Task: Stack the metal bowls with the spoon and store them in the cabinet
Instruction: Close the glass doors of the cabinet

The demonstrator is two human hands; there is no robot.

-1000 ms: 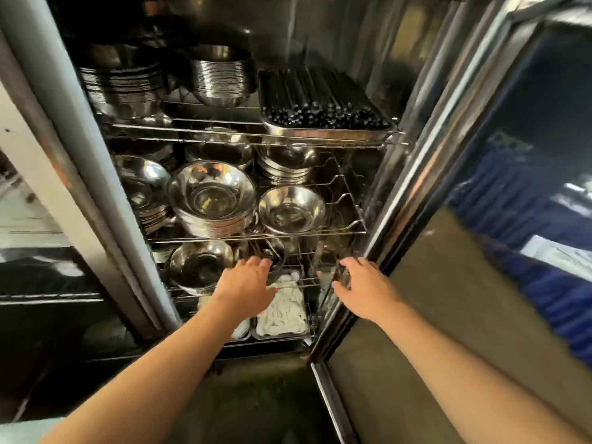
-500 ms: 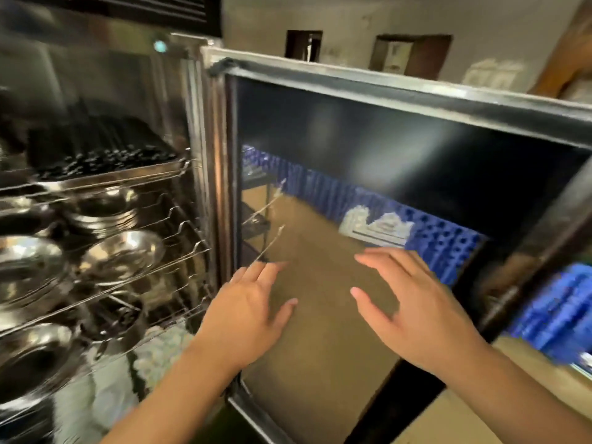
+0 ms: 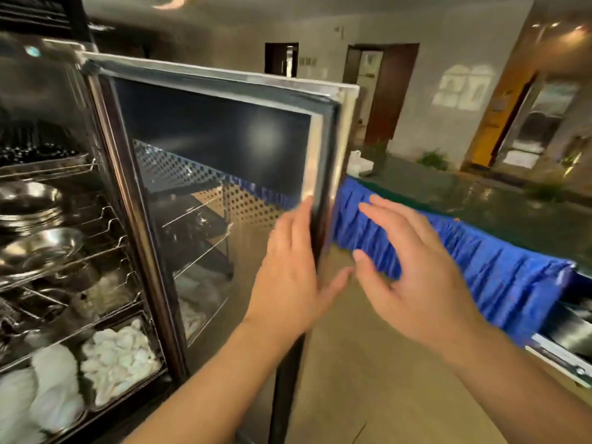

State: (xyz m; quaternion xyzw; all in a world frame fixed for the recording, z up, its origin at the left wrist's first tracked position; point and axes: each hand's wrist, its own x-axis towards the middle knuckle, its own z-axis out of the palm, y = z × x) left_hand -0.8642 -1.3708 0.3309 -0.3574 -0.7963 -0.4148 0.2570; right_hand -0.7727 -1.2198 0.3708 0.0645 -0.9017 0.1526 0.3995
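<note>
The steel cabinet stands at the left with its glass door (image 3: pixel 224 149) swung out toward me. Stacks of metal bowls (image 3: pixel 38 248) rest on wire shelves (image 3: pixel 105 248) inside; no spoon can be made out among them. My left hand (image 3: pixel 288 277) lies flat against the inner face of the door near its free edge, fingers straight. My right hand (image 3: pixel 413 270) hovers just past that edge, fingers spread and holding nothing. Both hands are blurred by motion.
White pieces fill trays (image 3: pixel 118 357) on the cabinet's bottom shelf, and a tray of dark chopsticks (image 3: pixel 32 155) sits higher up. A long table with a blue pleated skirt (image 3: pixel 464 261) runs along the right. Tan floor lies below my arms.
My hands left the lower shelf and moved right onto the door. The view has turned right, and the door's free edge now sits between my hands.
</note>
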